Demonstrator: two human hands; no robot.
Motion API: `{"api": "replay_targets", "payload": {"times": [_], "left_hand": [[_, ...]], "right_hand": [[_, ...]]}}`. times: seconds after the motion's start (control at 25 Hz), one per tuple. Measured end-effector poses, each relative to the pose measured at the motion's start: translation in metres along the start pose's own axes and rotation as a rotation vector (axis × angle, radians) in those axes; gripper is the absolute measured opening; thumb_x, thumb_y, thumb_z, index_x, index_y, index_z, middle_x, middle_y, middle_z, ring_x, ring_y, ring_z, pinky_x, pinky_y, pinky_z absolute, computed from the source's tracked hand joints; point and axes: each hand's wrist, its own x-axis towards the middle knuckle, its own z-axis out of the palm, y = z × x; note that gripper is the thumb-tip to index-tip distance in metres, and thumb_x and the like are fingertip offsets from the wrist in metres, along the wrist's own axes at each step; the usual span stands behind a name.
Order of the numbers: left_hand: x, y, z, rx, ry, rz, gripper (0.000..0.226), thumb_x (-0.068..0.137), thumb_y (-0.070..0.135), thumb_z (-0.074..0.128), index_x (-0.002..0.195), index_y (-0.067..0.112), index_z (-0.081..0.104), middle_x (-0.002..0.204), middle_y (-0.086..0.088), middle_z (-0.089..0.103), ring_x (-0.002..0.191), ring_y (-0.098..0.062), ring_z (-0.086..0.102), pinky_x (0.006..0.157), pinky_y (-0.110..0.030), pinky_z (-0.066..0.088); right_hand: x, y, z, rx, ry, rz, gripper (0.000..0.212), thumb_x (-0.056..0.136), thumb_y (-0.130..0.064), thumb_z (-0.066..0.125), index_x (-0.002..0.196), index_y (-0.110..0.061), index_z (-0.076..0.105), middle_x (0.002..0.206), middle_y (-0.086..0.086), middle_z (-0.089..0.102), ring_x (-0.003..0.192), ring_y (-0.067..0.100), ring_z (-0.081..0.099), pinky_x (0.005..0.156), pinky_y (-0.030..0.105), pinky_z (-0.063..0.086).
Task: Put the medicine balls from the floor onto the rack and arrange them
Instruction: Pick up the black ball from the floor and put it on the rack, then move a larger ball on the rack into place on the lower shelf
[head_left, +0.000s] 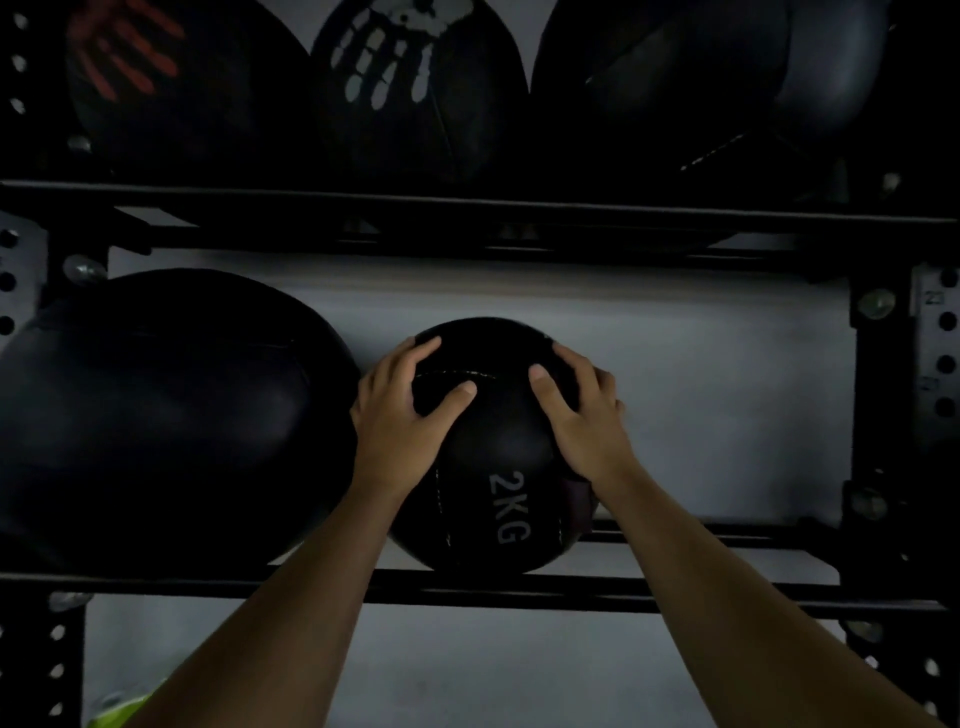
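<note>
Small black 2KG medicine ball (498, 452) sitting on the lower rails of the black rack (467, 590), just right of a large black medicine ball (156, 415), touching or nearly so. Left hand (400, 415) and right hand (582, 415) spread wide, clasping its two sides (thumbs on top). Above, on the upper shelf: three more balls, one with a white handprint (389, 57), one with a red handprint (124, 57).

We see a black medicine ball (493, 452) printed "2KG" in grey with pale stitching. Above it on the black rack (467, 584), one black ball (415, 88) bears a white handprint, another (171, 83) a red one.
</note>
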Motion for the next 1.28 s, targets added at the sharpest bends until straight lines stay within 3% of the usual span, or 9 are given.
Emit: {"api": "replay_targets", "payload": {"times": [0.24,0.48,0.56,0.68,0.76,0.92,1.08,1.2,1.28], "left_hand": [[0.004,0.019,-0.02,0.14,-0.205,-0.069,0.067,0.092,0.064,0.061,0.154,0.047,0.04,0.168,0.009,0.035,0.157,-0.023,0.025,0.126,-0.052,0.017],[0.042,0.099,-0.044,0.214,-0.239,0.165,0.059,0.096,0.054,0.066,0.149,0.034,0.052,0.157,0.005,0.048,0.149,-0.023,0.038,0.124,-0.048,0.027],[0.06,0.134,-0.042,0.199,-0.206,0.245,0.056,0.096,0.051,0.066,0.147,0.031,0.054,0.155,0.003,0.05,0.147,-0.024,0.042,0.124,-0.05,0.03],[0.084,0.181,-0.032,0.208,-0.16,0.315,0.052,0.098,0.052,0.063,0.145,0.029,0.057,0.155,0.002,0.05,0.146,-0.024,0.043,0.122,-0.052,0.033],[0.101,0.209,-0.021,0.219,-0.125,0.347,0.051,0.099,0.053,0.061,0.144,0.029,0.057,0.155,0.0,0.05,0.145,-0.025,0.044,0.122,-0.053,0.034],[0.14,0.256,0.007,0.193,0.001,0.346,0.056,0.098,0.057,0.06,0.144,0.026,0.057,0.151,-0.006,0.053,0.14,-0.029,0.05,0.119,-0.052,0.039],[0.179,0.291,0.031,0.061,0.1,0.216,0.069,0.098,0.066,0.052,0.149,0.02,0.053,0.154,-0.01,0.053,0.138,-0.031,0.055,0.109,-0.041,0.046],[0.201,0.312,0.044,-0.066,0.193,0.098,0.089,0.093,0.081,0.042,0.157,0.019,0.044,0.16,-0.01,0.048,0.14,-0.033,0.054,0.107,-0.041,0.046],[0.214,0.315,0.05,-0.109,0.208,0.029,0.103,0.088,0.088,0.037,0.163,0.018,0.036,0.166,-0.011,0.043,0.144,-0.035,0.051,0.117,-0.046,0.044]], "right_hand": [[-0.005,-0.019,-0.036,-0.153,-0.145,-0.029,0.071,0.095,-0.07,0.051,0.159,-0.043,0.036,0.157,0.006,0.044,0.145,0.034,0.045,0.117,0.053,0.043],[0.002,-0.074,-0.116,-0.213,0.089,-0.109,0.053,0.103,-0.052,0.053,0.152,-0.033,0.048,0.138,0.004,0.064,0.127,0.027,0.06,0.094,0.032,0.045],[0.014,-0.096,-0.153,-0.216,0.189,-0.153,0.047,0.104,-0.045,0.055,0.147,-0.026,0.054,0.12,0.003,0.07,0.12,0.029,0.064,0.094,0.034,0.048],[0.036,-0.117,-0.208,-0.23,0.3,-0.208,0.044,0.104,-0.042,0.054,0.143,-0.022,0.058,0.113,0.006,0.069,0.116,0.031,0.064,0.098,0.038,0.05],[0.054,-0.123,-0.244,-0.214,0.35,-0.24,0.043,0.104,-0.043,0.054,0.142,-0.022,0.059,0.099,-0.003,0.064,0.109,0.027,0.063,0.09,0.032,0.045],[0.1,-0.117,-0.3,-0.249,0.363,-0.326,0.044,0.105,-0.044,0.051,0.142,-0.02,0.057,0.128,0.01,0.066,0.117,0.031,0.062,0.089,0.031,0.042],[0.155,-0.11,-0.335,-0.194,0.32,-0.344,0.055,0.106,-0.05,0.046,0.153,-0.02,0.046,0.155,0.018,0.046,0.136,0.04,0.052,0.106,0.039,0.043],[0.2,-0.114,-0.342,-0.095,0.263,-0.315,0.066,0.104,-0.061,0.039,0.159,-0.024,0.038,0.164,0.019,0.033,0.144,0.041,0.044,0.11,0.04,0.038],[0.232,-0.117,-0.337,0.001,0.248,-0.289,0.073,0.102,-0.068,0.035,0.158,-0.022,0.041,0.164,0.019,0.037,0.144,0.041,0.045,0.112,0.041,0.038]]}}
